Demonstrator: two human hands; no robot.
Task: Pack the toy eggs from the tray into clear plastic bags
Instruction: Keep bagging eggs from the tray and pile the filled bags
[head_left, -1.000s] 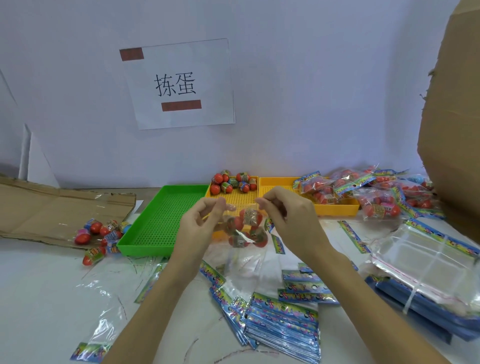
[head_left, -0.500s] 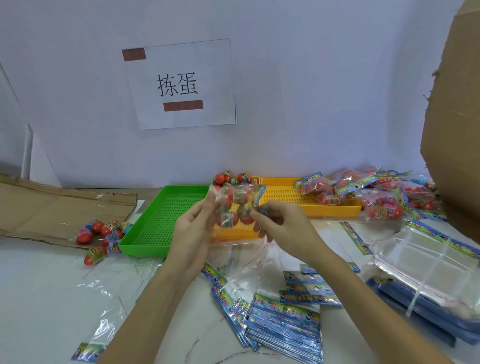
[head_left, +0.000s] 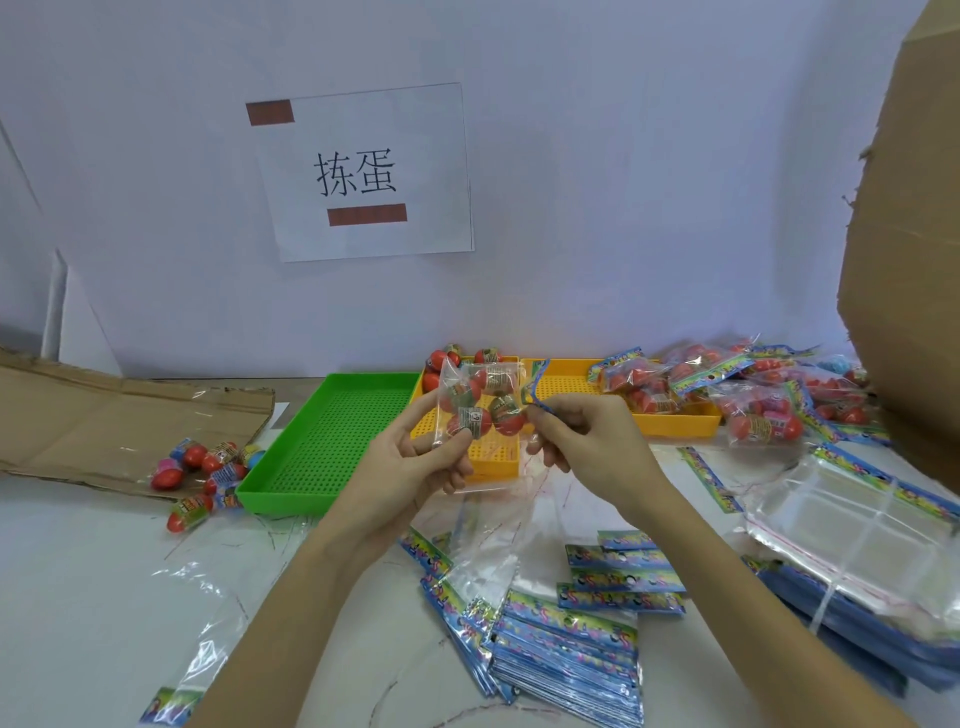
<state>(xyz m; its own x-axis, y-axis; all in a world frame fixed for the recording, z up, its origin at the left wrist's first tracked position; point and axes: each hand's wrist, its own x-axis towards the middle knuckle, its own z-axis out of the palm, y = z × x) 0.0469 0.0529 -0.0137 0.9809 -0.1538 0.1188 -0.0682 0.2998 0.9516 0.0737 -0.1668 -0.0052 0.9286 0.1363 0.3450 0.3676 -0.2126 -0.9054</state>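
Observation:
A clear plastic bag (head_left: 480, 402) with several red toy eggs inside is held up above the yellow tray (head_left: 498, 460). My left hand (head_left: 410, 462) grips the bag's lower left side. My right hand (head_left: 582, 441) pinches the bag's blue printed header flap at its right edge. Behind the bag, a few loose red eggs (head_left: 441, 361) rest at the tray's far end, partly hidden by it.
An empty green tray (head_left: 332, 447) lies left of the yellow one. A second yellow tray (head_left: 670, 423) and filled bags (head_left: 758, 410) lie at the right. Loose eggs (head_left: 202, 473) sit at the left by flat cardboard (head_left: 104, 426). Empty bags (head_left: 566, 639) are stacked near me; a cardboard box (head_left: 909, 260) stands right.
Both hands lifted the filled bag higher and turned it on its side; the right hand shifted from the bag's top edge to the blue header flap.

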